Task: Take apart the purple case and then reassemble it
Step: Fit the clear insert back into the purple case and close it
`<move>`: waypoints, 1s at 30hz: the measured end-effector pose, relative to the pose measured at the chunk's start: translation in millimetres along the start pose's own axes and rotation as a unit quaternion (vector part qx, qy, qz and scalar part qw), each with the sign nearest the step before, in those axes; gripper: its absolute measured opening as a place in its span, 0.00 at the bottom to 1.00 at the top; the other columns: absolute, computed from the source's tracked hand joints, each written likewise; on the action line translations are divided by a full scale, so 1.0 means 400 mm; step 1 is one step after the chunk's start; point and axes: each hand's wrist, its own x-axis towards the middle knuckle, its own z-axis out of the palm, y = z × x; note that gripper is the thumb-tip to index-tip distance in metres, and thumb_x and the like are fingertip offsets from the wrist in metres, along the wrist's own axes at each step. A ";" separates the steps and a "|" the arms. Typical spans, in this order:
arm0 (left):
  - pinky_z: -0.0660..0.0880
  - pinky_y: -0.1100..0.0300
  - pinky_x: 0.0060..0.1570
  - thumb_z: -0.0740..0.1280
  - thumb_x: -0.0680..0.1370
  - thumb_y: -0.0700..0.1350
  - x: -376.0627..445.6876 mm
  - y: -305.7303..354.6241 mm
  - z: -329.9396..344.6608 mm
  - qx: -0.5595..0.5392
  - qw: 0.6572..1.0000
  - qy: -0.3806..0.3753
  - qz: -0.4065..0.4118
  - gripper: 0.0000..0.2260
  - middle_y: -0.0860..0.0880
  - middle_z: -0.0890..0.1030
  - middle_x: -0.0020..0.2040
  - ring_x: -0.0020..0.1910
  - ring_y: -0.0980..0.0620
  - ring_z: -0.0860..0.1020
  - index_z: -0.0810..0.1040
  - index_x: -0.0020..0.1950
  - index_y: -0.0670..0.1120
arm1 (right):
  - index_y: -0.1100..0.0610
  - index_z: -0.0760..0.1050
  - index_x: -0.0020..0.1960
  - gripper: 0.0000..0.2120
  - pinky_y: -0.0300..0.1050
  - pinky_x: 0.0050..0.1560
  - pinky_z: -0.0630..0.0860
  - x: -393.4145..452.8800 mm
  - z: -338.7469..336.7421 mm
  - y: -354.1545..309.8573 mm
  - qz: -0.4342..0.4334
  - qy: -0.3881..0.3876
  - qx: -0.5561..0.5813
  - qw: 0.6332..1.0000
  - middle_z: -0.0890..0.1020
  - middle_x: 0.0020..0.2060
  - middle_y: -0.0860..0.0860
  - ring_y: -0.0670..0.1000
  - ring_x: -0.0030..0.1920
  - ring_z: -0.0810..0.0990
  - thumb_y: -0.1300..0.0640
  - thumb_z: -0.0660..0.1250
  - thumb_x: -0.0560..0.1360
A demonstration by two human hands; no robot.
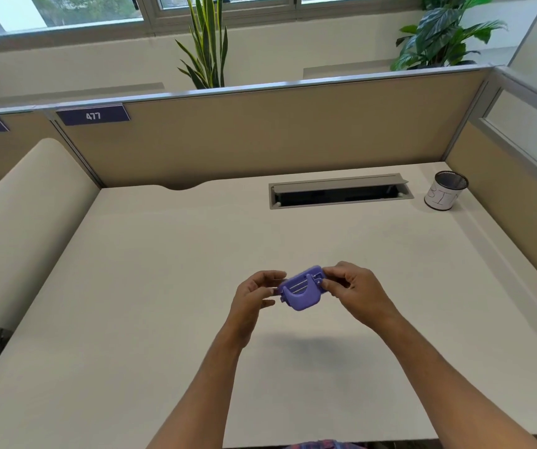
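I hold the purple case (301,291) in the air above the middle of the white desk (163,303). It is a small rounded plastic piece with a curved handle-like part and thin pale rods across its top. My left hand (254,294) pinches its left end with fingertips. My right hand (351,288) grips its right end between thumb and fingers. The case's far side and underside are hidden.
A mesh cup with a white label (445,191) stands at the back right corner. A grey cable slot (340,191) opens in the desk's rear. Beige partition walls (277,134) close the back and right. A pale rounded panel (27,228) borders the left.
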 end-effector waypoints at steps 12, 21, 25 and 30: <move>0.76 0.65 0.36 0.72 0.78 0.48 -0.019 0.002 0.063 0.039 0.998 -0.044 0.028 0.13 0.49 0.89 0.51 0.44 0.53 0.83 0.85 0.61 0.48 | 0.54 0.87 0.47 0.08 0.47 0.40 0.74 -0.009 0.030 -0.025 -0.026 -0.014 -0.140 0.990 0.79 0.35 0.48 0.50 0.37 0.77 0.62 0.70 0.77; 0.78 0.63 0.35 0.73 0.76 0.50 -0.020 0.003 0.067 0.001 0.999 -0.035 0.021 0.16 0.48 0.87 0.55 0.49 0.52 0.85 0.81 0.62 0.50 | 0.50 0.87 0.52 0.05 0.40 0.46 0.81 -0.012 0.042 -0.023 0.016 -0.001 -0.016 1.000 0.87 0.42 0.46 0.46 0.44 0.85 0.54 0.74 0.76; 0.77 0.64 0.33 0.73 0.76 0.49 -0.020 -0.005 0.069 -0.037 0.999 -0.017 0.017 0.16 0.49 0.88 0.50 0.46 0.53 0.85 0.80 0.62 0.48 | 0.51 0.86 0.46 0.02 0.50 0.46 0.84 -0.008 0.040 -0.019 0.065 0.006 0.040 0.997 0.88 0.38 0.47 0.51 0.40 0.86 0.55 0.76 0.74; 0.77 0.61 0.31 0.73 0.77 0.51 -0.017 -0.021 0.074 -0.038 0.999 -0.023 0.008 0.15 0.48 0.88 0.51 0.46 0.52 0.85 0.81 0.62 0.49 | 0.52 0.85 0.42 0.02 0.46 0.38 0.81 -0.008 0.053 -0.013 0.061 0.040 -0.002 0.997 0.86 0.34 0.48 0.50 0.33 0.82 0.57 0.76 0.74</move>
